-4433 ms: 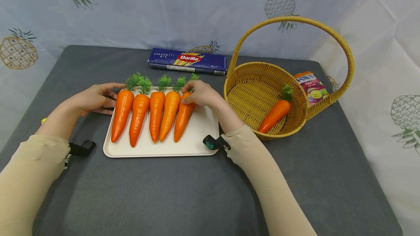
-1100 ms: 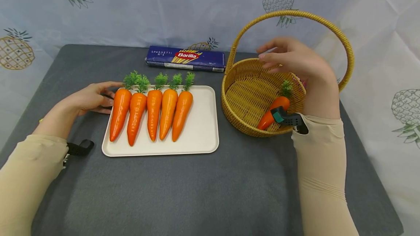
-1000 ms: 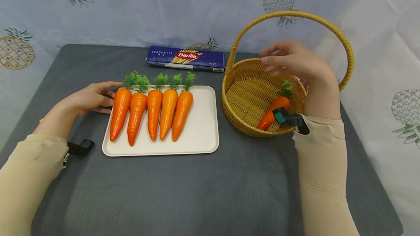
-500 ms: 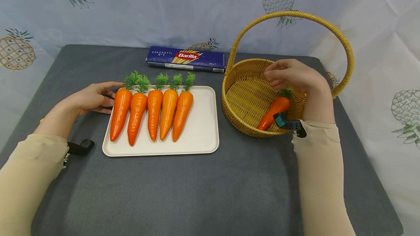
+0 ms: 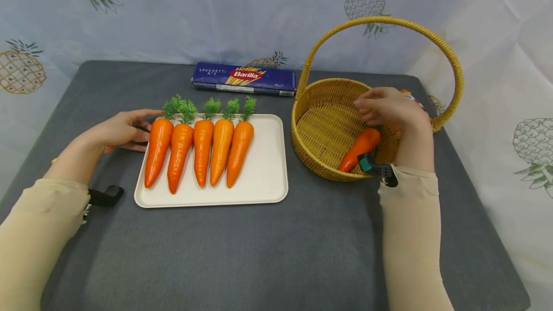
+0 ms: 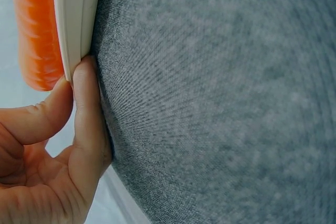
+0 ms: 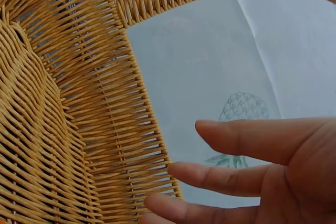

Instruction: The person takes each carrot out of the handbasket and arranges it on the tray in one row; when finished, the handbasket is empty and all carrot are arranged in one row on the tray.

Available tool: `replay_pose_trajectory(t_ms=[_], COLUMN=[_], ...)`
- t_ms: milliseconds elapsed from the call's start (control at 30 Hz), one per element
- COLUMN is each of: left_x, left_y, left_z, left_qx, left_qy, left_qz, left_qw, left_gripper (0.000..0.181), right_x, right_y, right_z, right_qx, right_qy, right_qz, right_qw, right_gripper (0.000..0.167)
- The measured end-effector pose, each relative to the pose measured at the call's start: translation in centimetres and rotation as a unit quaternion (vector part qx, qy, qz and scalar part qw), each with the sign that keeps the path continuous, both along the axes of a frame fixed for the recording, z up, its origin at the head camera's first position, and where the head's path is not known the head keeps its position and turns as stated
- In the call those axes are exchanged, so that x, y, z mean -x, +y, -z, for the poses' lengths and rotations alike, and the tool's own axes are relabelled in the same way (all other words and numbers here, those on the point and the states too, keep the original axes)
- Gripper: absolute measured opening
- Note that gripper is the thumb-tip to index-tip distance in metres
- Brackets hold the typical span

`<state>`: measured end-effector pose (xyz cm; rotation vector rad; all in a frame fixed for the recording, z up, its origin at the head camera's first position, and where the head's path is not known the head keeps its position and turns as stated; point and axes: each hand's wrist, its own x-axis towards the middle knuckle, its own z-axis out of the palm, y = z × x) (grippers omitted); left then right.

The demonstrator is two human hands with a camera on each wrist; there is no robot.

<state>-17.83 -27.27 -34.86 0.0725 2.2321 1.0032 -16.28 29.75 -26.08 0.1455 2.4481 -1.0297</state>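
Observation:
My left hand (image 5: 123, 131) is at the left edge of the cream tray (image 5: 268, 157). In the left wrist view, thumb and fingers pinch the tray's rim (image 6: 73, 30). Several orange carrots (image 5: 203, 150) with green tops lie side by side on the tray, tips toward me. My right hand (image 5: 390, 107) hovers over the right part of the wicker basket (image 5: 302, 152), under its tall handle, fingers loosely spread and holding nothing. One carrot (image 5: 360, 148) lies in the basket just below the hand, its green top mostly hidden. In the right wrist view, the fingertips (image 7: 184, 174) appear near the basket rim.
A blue spaghetti box (image 5: 244, 79) lies behind the tray, left of the basket. A colourful packet (image 5: 410, 96) stands behind the basket, mostly hidden by my right hand and the basket. The basket handle (image 5: 380, 19) arches high above its rim. Grey cloth covers the table (image 5: 242, 253).
My right hand has let go of the rightmost carrot on the tray, moved right to the basket, and lowered toward the carrot there. The left hand has stayed at the tray's edge.

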Motion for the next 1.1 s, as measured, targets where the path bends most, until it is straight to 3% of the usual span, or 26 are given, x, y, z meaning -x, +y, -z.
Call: replay_pose_trajectory(t_ms=[433,700,933,1100], left_x=[-0.1,0.0,0.0,0.0], left_y=[0.0,0.0,-0.1,0.0], left_z=[0.0,0.2,0.2,0.1], left_qx=[0.001,0.0,-0.001,0.0], left_qy=[0.001,0.0,-0.001,-0.001], left_qz=[-0.002,-0.003,-0.004,-0.005], left_qw=[1.0,1.0,1.0,1.0], left_gripper=[0.072,0.071,0.072,0.072], right_x=[-0.7,-1.1,-1.1,-1.0], right_y=[0.0,0.2,0.2,0.3], right_z=[0.7,0.8,0.8,0.9], right_qx=[-0.034,-0.062,-0.103,-0.086], right_qy=[-0.015,-0.023,-0.007,-0.022], right_qz=[0.015,0.004,0.005,-0.004], right_qw=[0.9992,0.9978,0.9947,0.9961], right_gripper=[0.062,0.066,0.042,0.039])
